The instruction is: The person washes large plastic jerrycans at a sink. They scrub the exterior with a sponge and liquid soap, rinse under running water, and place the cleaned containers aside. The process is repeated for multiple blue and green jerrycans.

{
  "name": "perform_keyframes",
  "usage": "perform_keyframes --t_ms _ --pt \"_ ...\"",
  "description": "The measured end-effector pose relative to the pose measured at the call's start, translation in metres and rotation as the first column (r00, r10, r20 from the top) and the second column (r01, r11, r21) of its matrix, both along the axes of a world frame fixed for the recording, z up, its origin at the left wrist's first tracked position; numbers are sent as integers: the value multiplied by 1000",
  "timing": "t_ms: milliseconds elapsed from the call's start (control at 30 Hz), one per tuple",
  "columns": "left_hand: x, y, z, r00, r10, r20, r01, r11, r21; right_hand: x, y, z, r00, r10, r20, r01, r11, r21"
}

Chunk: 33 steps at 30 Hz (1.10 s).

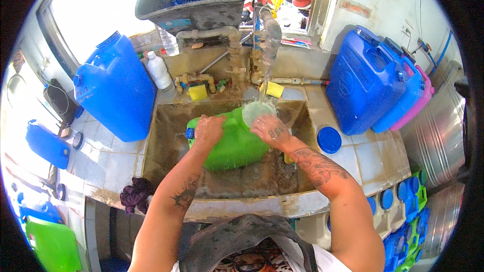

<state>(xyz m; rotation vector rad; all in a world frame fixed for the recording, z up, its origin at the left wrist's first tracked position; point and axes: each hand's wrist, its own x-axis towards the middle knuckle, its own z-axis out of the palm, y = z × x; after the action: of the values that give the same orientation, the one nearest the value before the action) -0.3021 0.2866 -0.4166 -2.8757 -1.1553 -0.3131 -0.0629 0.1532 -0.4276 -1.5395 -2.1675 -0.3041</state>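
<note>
A green plastic jug (pixel 237 147) lies tilted in the stone sink (pixel 227 189), a small blue cap (pixel 190 133) at its left end. My left hand (pixel 209 130) is closed on the jug's upper left part, near that cap. My right hand (pixel 270 130) grips the jug beside its wide round mouth, the fingers at the rim. Water runs down from the tap pipe (pixel 271 38) and splashes at this pale, frothy mouth. To the right of the sink, a round blue lid (pixel 329 140) lies on the tiled counter (pixel 370 158).
A large blue jug (pixel 118 90) and a white bottle (pixel 159 70) stand left; more blue jugs (pixel 360 80) stand right. Yellow sponges (pixel 198 92) sit along the sink's back edge. A dark cloth (pixel 137 194) lies at the front left. A grey tub (pixel 196 12) sits above the pipes.
</note>
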Motion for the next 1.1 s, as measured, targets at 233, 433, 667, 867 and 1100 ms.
perform_keyframes --t_ms 233,433,667,867,1100 --pt "6 -13 13 999 41 -33 -41 999 22 -15 43 11 894 -65 -444 205 939 276" --pt "1 -11 16 999 33 43 -31 998 -50 1 74 93 -207 -407 -890 -112 913 -392" --pt "-68 -2 14 907 -132 400 148 989 -9 43 1 130 -43 -122 -992 -121 986 -116" --pt "-110 -7 22 876 -162 455 251 957 -144 112 -136 29 729 -580 -365 645 760 82" --pt "-99 20 -29 948 135 288 -117 990 -80 98 -142 -39 667 -744 -29 743 661 105"
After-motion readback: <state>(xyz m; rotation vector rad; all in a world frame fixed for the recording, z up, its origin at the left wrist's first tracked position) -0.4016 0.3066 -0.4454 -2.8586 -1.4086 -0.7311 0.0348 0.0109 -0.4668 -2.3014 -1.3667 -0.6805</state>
